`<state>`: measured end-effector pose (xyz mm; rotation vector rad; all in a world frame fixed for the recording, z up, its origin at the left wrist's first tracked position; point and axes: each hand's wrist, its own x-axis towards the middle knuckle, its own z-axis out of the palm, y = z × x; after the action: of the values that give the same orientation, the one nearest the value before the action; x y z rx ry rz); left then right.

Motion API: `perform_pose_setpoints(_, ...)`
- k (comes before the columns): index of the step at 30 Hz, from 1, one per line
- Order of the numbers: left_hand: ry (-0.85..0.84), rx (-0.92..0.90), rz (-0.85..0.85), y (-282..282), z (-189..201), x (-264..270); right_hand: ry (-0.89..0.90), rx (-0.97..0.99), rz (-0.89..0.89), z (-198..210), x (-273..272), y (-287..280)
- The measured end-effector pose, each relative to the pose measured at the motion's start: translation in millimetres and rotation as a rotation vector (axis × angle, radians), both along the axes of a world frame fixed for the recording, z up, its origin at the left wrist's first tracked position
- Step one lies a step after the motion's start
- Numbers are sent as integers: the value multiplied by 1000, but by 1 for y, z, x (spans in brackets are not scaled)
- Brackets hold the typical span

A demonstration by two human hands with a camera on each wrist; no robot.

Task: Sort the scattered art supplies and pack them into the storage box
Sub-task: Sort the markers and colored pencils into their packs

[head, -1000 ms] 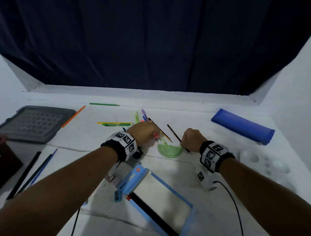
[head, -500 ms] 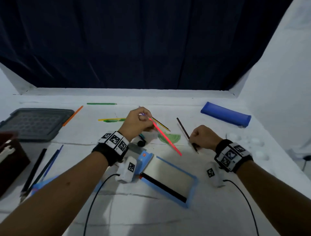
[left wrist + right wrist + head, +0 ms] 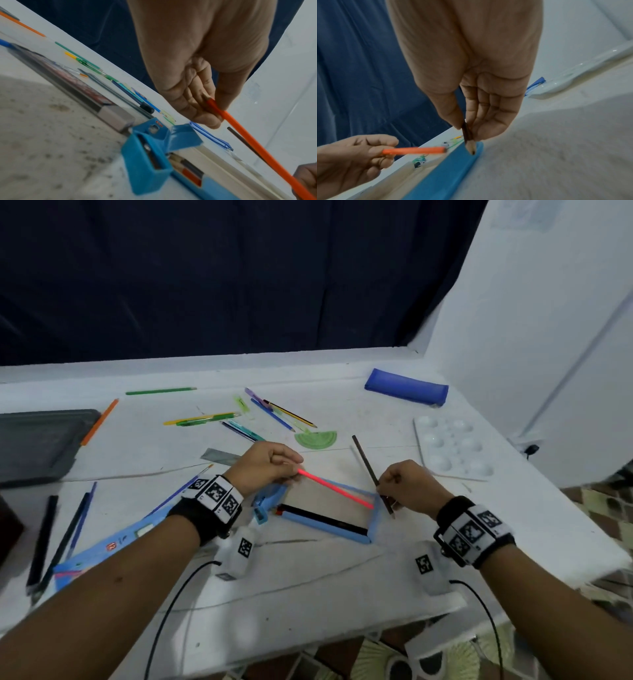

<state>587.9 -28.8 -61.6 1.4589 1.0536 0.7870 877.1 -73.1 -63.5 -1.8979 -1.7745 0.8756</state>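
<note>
Left hand [image 3: 265, 465]: pinching red pencil [image 3: 335, 488], angled across box [image 3: 374, 517].
Right hand [image 3: 407, 486]: pinching brown pencil [image 3: 364, 462].
Risk: pencils crossing, jamming on rim, rolling onto tabletop [image 3: 308, 577].

Dark blue curtain [image 3: 222, 275] behind white table [image 3: 308, 577]; white wall [image 3: 548, 320] right.

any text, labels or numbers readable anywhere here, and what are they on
Nothing reads clearly.
Blue lid at near left: a red square logo with white marks and a white label, too blurred to read.
Blue pencil box: dark print on its left flap and a small red tag, both too small to read.
Wristbands and wrist cameras: black-and-white square marker patterns, no letters.
</note>
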Motion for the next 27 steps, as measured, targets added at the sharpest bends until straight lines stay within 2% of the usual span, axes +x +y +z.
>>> perform_pose_setpoints(2, 20, 27, -9, 0, -3, 1, 2, 0, -45, -6, -1, -12)
perform_pose_setpoints(4, 109, 64, -41, 1, -6, 4, -8, -6, -79, -10, -3, -22)
perform_pose_setpoints(9, 557, 370, -156, 1, -9, 18, 5, 0, -120, -13, -6, -33)
perform_pose_setpoints(11, 656, 436, -201, 3, -9, 17, -4, 14, -124, -12, -9, -35)
perform_pose_setpoints(19, 774, 509, -203, 7, 3, -3, 30, 11, -140, -9, -17, -35)
perform_pose_setpoints(24, 950, 522, -212, 7, 7, -5, 23, 9, -149, -9, -19, -34)
perform_pose_setpoints(27, 1000, 531, -263, 2, 9, 4, 27, 8, -140, -10, -17, -35)
